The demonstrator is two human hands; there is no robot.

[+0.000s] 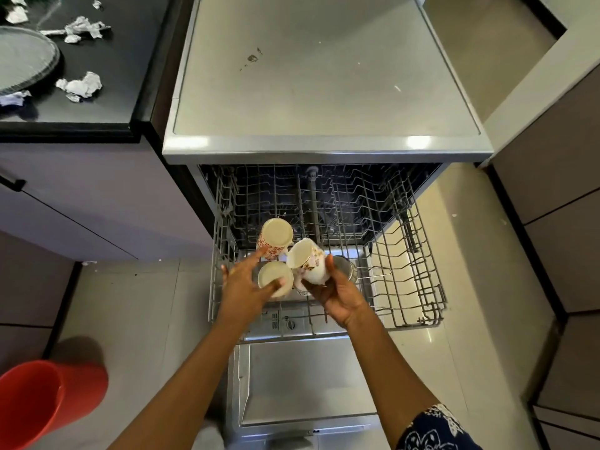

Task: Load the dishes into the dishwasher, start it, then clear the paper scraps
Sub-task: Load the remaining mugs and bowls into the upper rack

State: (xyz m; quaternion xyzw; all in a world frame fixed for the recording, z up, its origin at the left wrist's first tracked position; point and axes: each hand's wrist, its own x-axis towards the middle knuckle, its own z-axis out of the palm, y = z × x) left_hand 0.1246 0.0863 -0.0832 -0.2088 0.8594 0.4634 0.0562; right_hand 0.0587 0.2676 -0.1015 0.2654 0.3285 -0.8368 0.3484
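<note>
Head view: both hands at three cups in the pulled-out wire rack.

The right hand (341, 300) grasps the tilted cup (310, 263), glossy white with a floral print, its mouth turned left. The left hand (245, 289) appears to pinch the near cup (272, 276), thumb on its pale round base and fingers along its left side. The far cup (276, 233) stands inverted just behind, near the left rim of the upper rack (418, 274). A steel strainer (345, 266) lies just right of the tilted cup, and beyond it bare grey tines run to the right rim. The dishwasher (324, 76) door (308, 378), brushed metal, lies flat below the rack. Crumpled paper scraps (81, 86) sit on the black counter (123, 66) beside a ribbed glass plate (22, 56). A red bucket (48, 394) stands on the tiled floor, left.
</note>
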